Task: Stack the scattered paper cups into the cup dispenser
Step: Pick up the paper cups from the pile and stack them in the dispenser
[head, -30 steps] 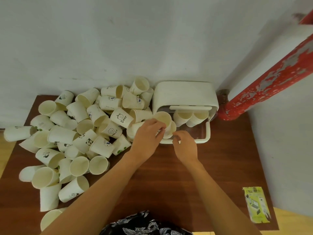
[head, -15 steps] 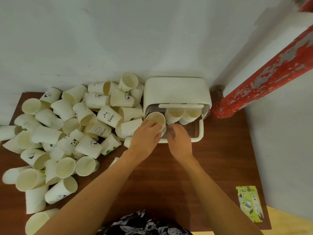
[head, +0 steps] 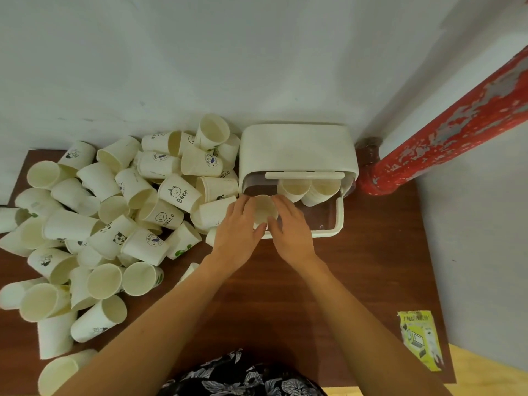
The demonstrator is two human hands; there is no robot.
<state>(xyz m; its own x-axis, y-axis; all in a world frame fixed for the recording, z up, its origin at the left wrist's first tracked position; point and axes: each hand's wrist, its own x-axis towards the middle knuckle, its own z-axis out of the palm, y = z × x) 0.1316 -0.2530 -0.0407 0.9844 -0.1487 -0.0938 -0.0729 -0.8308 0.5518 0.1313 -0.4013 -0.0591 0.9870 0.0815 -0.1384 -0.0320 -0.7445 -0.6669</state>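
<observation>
A cream cup dispenser (head: 297, 150) stands against the wall at the back of the brown table, its clear front flap raised. Two cup stacks (head: 310, 190) sit inside it on the right. My left hand (head: 238, 227) and my right hand (head: 288, 227) both clasp one paper cup (head: 264, 210) at the dispenser's left opening, mouth facing me. A large heap of scattered paper cups (head: 114, 224) with printed bears and pandas covers the left half of the table.
A peeling red pipe (head: 445, 130) runs diagonally at the right, ending beside the dispenser. A yellow-green leaflet (head: 420, 338) lies at the table's front right. The wall stands right behind the dispenser. Bare wood table (head: 357, 281) lies in front of the dispenser.
My right hand has come in from the dispenser's front edge and now holds the cup together with my left hand. The cup sits lower at the left opening.
</observation>
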